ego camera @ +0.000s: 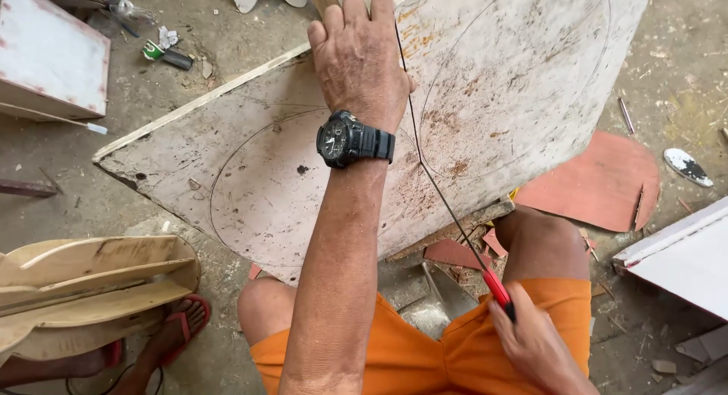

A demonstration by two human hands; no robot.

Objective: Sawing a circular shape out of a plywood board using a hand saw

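A dusty concrete workshop floor [667, 69], strewn with sawdust, chips and offcuts, runs under the whole scene. At far left lie a pale boxlike panel [45, 54] and a stack of curved wooden pieces [91, 285], with a foot in a red sandal [178, 327] beside them. Across the middle slants a large whitish board [516, 84], scuffed and stained rust-brown, with big curves pencilled on its face; it rests tilted over the knees of a seated person in orange shorts [425, 357]. The left hand [360, 57], a black wristwatch [350, 139] on its wrist, lies spread on the board's upper part, fingers hooked over the far edge. A thin dark saw blade [432, 175] crosses the board just right of that arm. The right hand [535, 346], low at right, is closed around the saw's red handle [497, 287]. Reddish cut-out pieces [599, 183] lie on the floor beyond. How the blade meets the board's top edge is hidden behind the fingers.
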